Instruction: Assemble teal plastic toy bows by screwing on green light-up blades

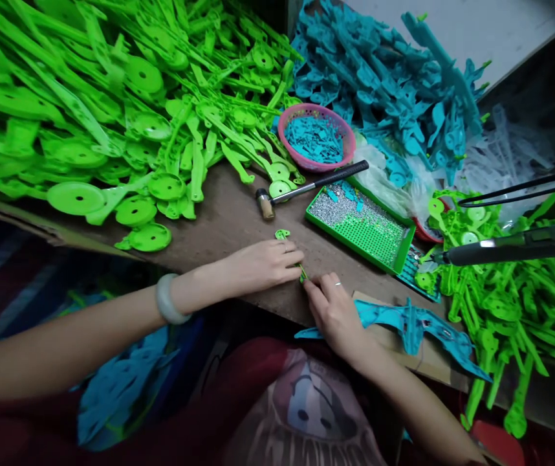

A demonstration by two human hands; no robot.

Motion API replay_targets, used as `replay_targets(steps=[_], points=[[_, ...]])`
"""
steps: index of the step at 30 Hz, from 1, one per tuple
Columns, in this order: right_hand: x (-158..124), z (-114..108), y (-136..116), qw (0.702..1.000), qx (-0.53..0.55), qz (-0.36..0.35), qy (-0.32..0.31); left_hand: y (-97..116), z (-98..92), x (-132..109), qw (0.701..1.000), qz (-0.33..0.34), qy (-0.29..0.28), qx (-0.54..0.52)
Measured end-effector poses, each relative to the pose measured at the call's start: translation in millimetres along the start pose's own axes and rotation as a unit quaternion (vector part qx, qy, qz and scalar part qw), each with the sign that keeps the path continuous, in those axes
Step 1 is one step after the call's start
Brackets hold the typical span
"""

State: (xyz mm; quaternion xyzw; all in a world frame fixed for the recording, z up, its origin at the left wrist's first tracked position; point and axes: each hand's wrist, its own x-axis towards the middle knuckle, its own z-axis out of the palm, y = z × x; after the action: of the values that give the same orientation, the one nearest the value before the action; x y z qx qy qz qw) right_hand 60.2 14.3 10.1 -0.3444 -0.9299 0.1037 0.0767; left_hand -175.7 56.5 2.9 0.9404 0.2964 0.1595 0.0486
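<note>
My left hand (pixel 273 264), with a pale bangle on the wrist, is closed over a slim green plastic part (pixel 303 272) near the table's front edge. The fingertips of my right hand (pixel 334 309) pinch the lower end of the same part. A rounded green piece (pixel 282 234) shows just beyond my left knuckles; whether it joins the held part is hidden under the hand. To the right of my right hand lies a long blue plastic part (pixel 418 323) with a crosspiece.
A hammer (pixel 326 181) lies beyond my hands, against a green perforated tray (pixel 379 243) of small metal pieces. Behind it stands a pink basket (pixel 350 145) of small blue parts. Green parts (pixel 151 136) heap up left, blue parts (pixel 379 71) behind. A dark tool (pixel 500 249) juts in from the right.
</note>
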Motion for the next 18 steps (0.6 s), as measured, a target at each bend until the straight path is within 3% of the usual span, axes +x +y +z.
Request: replay_targets(steps=[9,14,18], points=[[-3.3,4.5,3.0,0.997,0.061,0.042,0.016,9.8,5.5,-9.5,1.000,-0.002,-0.002,0.006],[-4.3,5.0,5.1,0.993,0.103,0.043,0.032,15.2,9.3,-16.1,0.998,-0.045,0.032,-0.011],[-4.6,5.4,7.1,0.990,0.128,0.041,0.039,15.5,16.6,-20.2,0.996,-0.039,0.075,-0.034]])
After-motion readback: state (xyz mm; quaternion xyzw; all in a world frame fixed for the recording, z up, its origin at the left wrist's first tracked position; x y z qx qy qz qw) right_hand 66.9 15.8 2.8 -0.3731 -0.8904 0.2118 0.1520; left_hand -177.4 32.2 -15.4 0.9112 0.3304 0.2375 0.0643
